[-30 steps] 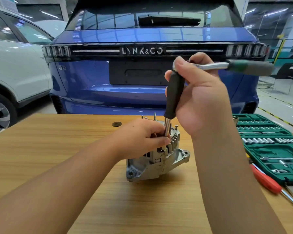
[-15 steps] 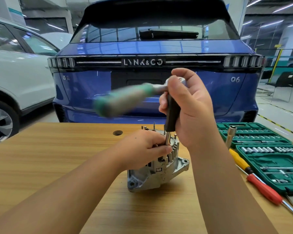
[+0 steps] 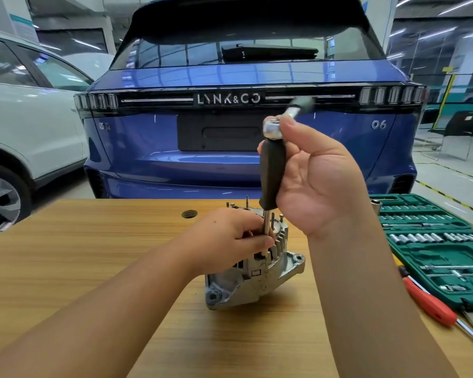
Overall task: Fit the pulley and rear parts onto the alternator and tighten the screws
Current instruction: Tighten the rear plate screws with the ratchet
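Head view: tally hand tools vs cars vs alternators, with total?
Cars: 2, blue car, white car
Alternators: 1, alternator
Hand tools outside the case: 2, ratchet driver, red screwdriver
Tool cases: 1, green socket set case
Total: 6

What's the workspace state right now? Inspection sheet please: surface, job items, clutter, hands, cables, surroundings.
Surface: wooden table, with a round grommet hole.
Job's things: alternator stands mid-table, studs pointing up; black-handled driver stands upright on it, ratchet on its top, ratchet handle blurred.
Clutter: open green socket set at right; red-handled screwdriver beside it.
Hands: left hand holds the driver shaft at the alternator; right hand grips the driver handle and ratchet head.
Cables: nothing seen.
Surroundings: blue car behind the table, white car at left.
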Available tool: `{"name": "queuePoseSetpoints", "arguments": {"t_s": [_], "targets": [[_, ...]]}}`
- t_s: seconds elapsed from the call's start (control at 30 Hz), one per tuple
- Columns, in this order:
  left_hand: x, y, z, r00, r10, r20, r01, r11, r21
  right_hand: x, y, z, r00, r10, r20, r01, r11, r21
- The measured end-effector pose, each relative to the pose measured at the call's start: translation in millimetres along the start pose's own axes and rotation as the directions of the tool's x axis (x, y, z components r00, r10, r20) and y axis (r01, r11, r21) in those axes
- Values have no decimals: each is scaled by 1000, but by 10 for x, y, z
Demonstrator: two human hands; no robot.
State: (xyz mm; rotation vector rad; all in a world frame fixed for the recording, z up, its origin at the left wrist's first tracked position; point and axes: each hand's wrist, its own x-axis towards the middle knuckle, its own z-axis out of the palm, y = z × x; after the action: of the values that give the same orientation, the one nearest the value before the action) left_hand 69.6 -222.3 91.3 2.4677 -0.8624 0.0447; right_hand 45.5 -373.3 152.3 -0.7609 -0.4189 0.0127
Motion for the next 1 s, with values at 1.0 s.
{"name": "queuePoseSetpoints", "arguments": {"t_s": [1.0], "targets": [[-6,36,-26,999,5,53,-7,999,38,7,3,-8,991,-127,-49,108,950,-292]]}}
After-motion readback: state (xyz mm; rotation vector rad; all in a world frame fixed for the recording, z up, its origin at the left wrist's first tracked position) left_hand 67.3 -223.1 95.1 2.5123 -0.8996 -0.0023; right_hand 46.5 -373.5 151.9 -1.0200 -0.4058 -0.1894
